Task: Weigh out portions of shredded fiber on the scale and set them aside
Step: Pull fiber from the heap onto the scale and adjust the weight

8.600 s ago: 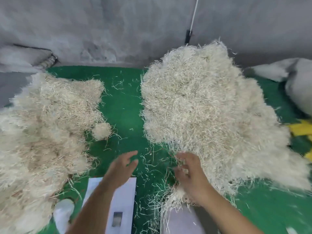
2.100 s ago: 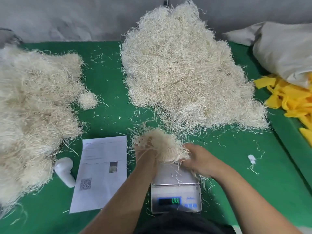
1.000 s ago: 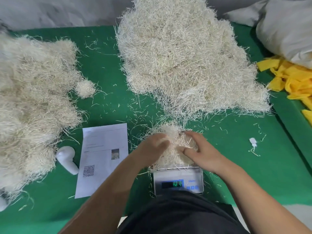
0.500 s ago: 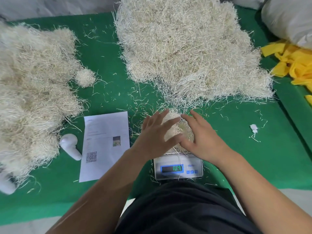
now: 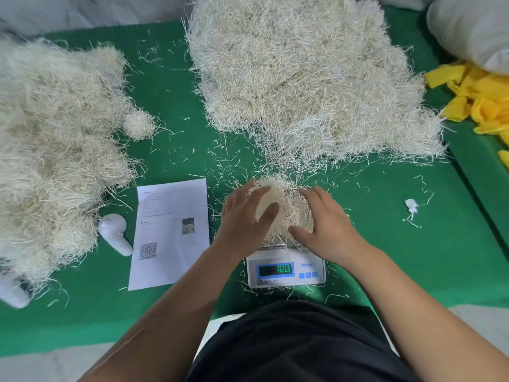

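Note:
A small wad of pale shredded fiber (image 5: 286, 208) lies on the white digital scale (image 5: 286, 271), whose lit display reads about 10.1. My left hand (image 5: 242, 219) cups the wad's left side with fingers nearly straight. My right hand (image 5: 327, 224) cups its right side the same way. A large loose heap of fiber (image 5: 305, 75) lies just beyond the scale. On the left sits a second big mass of fiber (image 5: 55, 147), with one small round ball of fiber (image 5: 139, 125) beside it.
A printed sheet with a QR code (image 5: 170, 232) lies left of the scale, a white plastic object (image 5: 115, 234) beside it. Yellow pieces (image 5: 482, 97) and a grey-white sack (image 5: 473, 28) lie at the right. A small white scrap (image 5: 411, 206) lies on the green mat (image 5: 413, 257).
Both hands brought a handful of fiber from the big heap onto the scale and now press round it, shaping it. The display went from about 10.4 to about 10.1.

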The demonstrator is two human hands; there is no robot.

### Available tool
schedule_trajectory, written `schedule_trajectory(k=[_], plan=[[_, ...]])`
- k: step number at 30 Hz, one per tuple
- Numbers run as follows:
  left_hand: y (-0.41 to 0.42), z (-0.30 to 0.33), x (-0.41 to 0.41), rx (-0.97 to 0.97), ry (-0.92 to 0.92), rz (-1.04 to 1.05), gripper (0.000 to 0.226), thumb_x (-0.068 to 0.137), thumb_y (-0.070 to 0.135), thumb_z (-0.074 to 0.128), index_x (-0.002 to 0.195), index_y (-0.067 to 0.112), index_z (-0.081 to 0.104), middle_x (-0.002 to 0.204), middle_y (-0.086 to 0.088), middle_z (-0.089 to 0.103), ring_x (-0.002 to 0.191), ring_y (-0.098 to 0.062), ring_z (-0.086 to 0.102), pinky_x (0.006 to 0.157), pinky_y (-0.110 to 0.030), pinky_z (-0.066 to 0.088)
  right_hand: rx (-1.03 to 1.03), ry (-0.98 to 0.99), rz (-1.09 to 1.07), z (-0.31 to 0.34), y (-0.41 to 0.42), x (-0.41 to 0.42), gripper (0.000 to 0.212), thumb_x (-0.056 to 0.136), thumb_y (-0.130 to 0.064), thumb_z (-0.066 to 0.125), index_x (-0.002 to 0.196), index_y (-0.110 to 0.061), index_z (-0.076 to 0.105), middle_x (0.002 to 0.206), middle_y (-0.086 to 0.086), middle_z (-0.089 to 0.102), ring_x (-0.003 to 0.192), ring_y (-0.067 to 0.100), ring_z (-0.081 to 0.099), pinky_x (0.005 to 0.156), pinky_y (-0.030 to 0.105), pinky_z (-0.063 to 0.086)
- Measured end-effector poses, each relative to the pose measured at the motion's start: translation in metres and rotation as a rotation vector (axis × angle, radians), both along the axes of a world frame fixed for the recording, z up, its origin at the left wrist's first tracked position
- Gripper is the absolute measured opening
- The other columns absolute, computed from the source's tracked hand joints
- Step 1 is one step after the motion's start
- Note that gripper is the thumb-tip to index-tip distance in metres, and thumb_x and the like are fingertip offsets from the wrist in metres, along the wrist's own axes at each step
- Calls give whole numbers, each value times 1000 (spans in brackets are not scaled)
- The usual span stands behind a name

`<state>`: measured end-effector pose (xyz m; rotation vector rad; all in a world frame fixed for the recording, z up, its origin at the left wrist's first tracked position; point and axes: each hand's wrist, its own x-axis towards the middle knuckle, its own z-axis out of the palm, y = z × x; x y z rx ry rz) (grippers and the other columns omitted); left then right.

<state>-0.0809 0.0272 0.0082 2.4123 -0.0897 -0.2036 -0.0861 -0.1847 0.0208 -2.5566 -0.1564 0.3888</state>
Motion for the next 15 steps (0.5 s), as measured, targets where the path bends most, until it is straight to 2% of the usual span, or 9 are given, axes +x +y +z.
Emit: schedule_trajectory(k=[2, 4, 6, 8, 10, 12, 13, 15], plan=[[-5, -2, 0, -29, 127, 82, 59, 101, 70, 34, 155, 46, 32, 170, 8, 10, 156, -24, 7, 124, -58, 13, -22, 26, -21, -6, 2, 0, 94, 89, -54, 70, 162, -30, 16, 170, 6, 15, 157, 26, 15, 127, 48, 19], [-17, 1, 2, -185, 324, 134, 63, 102, 69, 31, 159, 42, 25, 171, 5, 9, 157, -30, 9, 124, -58, 11, 49, 128, -65, -9, 10, 1, 97, 88, -50, 72, 162, -28, 14, 168, 2, 23, 154, 25, 25, 125, 48, 25], [-33, 5, 3, -443, 537, 165, 67, 103, 67, 29, 161, 34, 23, 171, -2, 17, 155, -31, 20, 125, -56, 16, 266, 325, -143, -10, 23, 3, 97, 89, -44, 74, 163, -27, 14, 166, 2, 30, 149, 26, 36, 118, 46, 35], [-47, 15, 0, -682, 687, 222, 63, 102, 68, 35, 153, 32, 38, 167, -9, 27, 151, -32, 31, 121, -55, 23, 562, 500, -277, -8, 37, 7, 85, 92, -44, 69, 161, -27, 23, 158, 6, 46, 139, 29, 51, 109, 48, 48], [-59, 27, 4, -861, 643, 349, 58, 100, 62, 49, 149, 31, 42, 159, -14, 41, 143, -36, 45, 112, -55, 41, 879, 558, -385, 0, 46, 14, 59, 99, -36, 63, 152, -24, 41, 139, 6, 65, 125, 25, 64, 108, 51, 50], [-57, 44, 17, -957, 430, 576, 62, 99, 46, 63, 151, 27, 37, 143, -13, 58, 124, -38, 63, 93, -52, 59, 1004, 443, -358, 17, 50, 22, 37, 99, -26, 62, 136, -27, 59, 121, 11, 73, 110, 24, 71, 103, 44, 53], [-52, 53, 27, -1041, 351, 668, 57, 100, 40, 64, 148, 20, 41, 136, -16, 63, 115, -39, 68, 90, -53, 60, 1027, 352, -329, 27, 51, 26, 36, 96, -25, 63, 132, -32, 62, 122, 14, 71, 107, 25, 69, 99, 39, 55], [-42, 77, 46, -1268, 373, 678, 46, 104, 42, 55, 134, 7, 59, 127, -25, 68, 107, -41, 71, 94, -58, 57, 926, 94, -296, 52, 50, 36, 53, 90, -38, 68, 140, -42, 52, 141, 0, 57, 120, 16, 59, 97, 27, 52]])
